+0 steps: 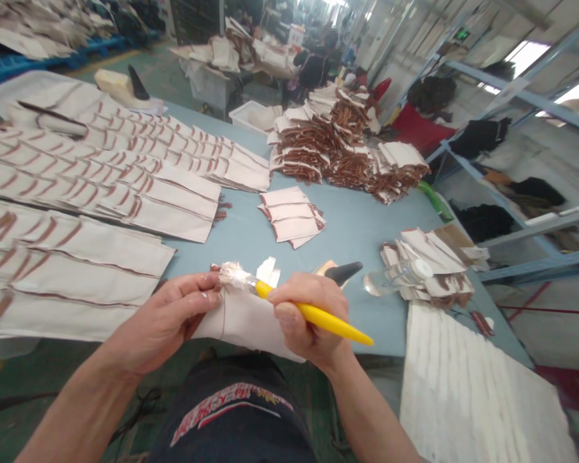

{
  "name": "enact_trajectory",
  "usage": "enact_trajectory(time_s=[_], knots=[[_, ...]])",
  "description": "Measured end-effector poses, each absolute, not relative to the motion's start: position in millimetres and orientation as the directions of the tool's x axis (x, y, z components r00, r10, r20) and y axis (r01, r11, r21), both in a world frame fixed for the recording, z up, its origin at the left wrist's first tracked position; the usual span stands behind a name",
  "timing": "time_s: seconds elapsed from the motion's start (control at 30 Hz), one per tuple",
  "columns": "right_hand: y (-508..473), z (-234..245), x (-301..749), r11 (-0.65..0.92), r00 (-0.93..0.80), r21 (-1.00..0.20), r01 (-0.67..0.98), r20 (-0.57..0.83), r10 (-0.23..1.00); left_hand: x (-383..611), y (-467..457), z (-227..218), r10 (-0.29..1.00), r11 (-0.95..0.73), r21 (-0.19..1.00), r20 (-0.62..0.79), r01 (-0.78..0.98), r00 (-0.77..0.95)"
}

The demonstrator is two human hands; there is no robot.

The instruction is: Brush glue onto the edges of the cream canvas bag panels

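Note:
My right hand (313,315) is closed around the yellow handle of a brush (338,326). Its pale, clotted bristles press on the far left end of a white piece with brown edging (251,321) at the table's near edge. With thumb and fingers my left hand (176,312) pinches that piece's left end, right beside the bristles. A small white scrap (268,271) lies just beyond the brush. Farther right rests a tool with a black handle (343,272), partly hidden behind my right hand.
Overlapping rows of white pieces (174,199) cover the table's left. A small stack (292,215) lies mid-table, before a tall brown-and-white pile (328,141). On the right are a clear bottle (398,276), another pile (434,254) and layered white sheets (477,392). Shelving (516,225) stands beyond.

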State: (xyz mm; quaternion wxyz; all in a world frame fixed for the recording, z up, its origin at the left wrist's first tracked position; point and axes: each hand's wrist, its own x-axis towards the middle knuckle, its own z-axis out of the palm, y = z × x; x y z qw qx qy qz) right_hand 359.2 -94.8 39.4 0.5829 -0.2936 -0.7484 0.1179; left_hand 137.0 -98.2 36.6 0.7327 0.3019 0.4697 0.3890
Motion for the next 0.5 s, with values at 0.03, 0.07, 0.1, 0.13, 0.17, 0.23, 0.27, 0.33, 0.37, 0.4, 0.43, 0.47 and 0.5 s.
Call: enact_trajectory(time_s=[0.03, 0.07, 0.1, 0.13, 0.17, 0.23, 0.27, 0.33, 0.37, 0.4, 0.43, 0.47, 0.5], knots=[[-93, 41, 361, 0.814, -0.186, -0.483, 0.324, 0.811, 0.555, 137, -98, 37, 0.859, 0.507, 0.809, -0.446, -0.297, 0.251], [-92, 42, 362, 0.819, -0.205, -0.461, 0.342, 0.813, 0.544, 137, -99, 37, 0.861, 0.504, 0.807, -0.44, -0.307, 0.254], [-92, 43, 364, 0.818, -0.212, -0.456, 0.35, 0.813, 0.543, 137, -99, 37, 0.86, 0.505, 0.803, -0.439, -0.315, 0.261], [-93, 44, 366, 0.816, -0.206, -0.466, 0.343, 0.81, 0.549, 137, -100, 37, 0.858, 0.51, 0.798, -0.443, -0.321, 0.262], [-95, 45, 368, 0.813, -0.189, -0.481, 0.329, 0.81, 0.556, 136, -100, 37, 0.854, 0.517, 0.793, -0.453, -0.323, 0.254], [-101, 46, 370, 0.805, -0.118, -0.508, 0.305, 0.819, 0.562, 134, -101, 37, 0.849, 0.528, 0.785, -0.483, -0.322, 0.214], [-104, 46, 371, 0.803, -0.077, -0.514, 0.302, 0.826, 0.558, 134, -101, 37, 0.847, 0.532, 0.784, -0.496, -0.32, 0.192], [-111, 47, 372, 0.802, -0.033, -0.505, 0.32, 0.84, 0.542, 133, -102, 36, 0.848, 0.53, 0.786, -0.503, -0.317, 0.17], [-114, 48, 373, 0.8, -0.043, -0.494, 0.341, 0.842, 0.538, 133, -102, 36, 0.85, 0.526, 0.79, -0.497, -0.315, 0.172], [-117, 48, 373, 0.797, -0.068, -0.479, 0.369, 0.841, 0.537, 133, -102, 35, 0.855, 0.518, 0.797, -0.486, -0.311, 0.18], [-118, 48, 373, 0.792, -0.103, -0.46, 0.402, 0.837, 0.538, 134, -102, 34, 0.86, 0.511, 0.806, -0.474, -0.3, 0.19], [-119, 47, 372, 0.785, -0.131, -0.437, 0.439, 0.833, 0.537, 134, -102, 33, 0.866, 0.5, 0.819, -0.461, -0.283, 0.193], [-120, 45, 370, 0.778, -0.155, -0.414, 0.473, 0.83, 0.536, 135, -102, 32, 0.877, 0.478, 0.84, -0.44, -0.256, 0.192]])
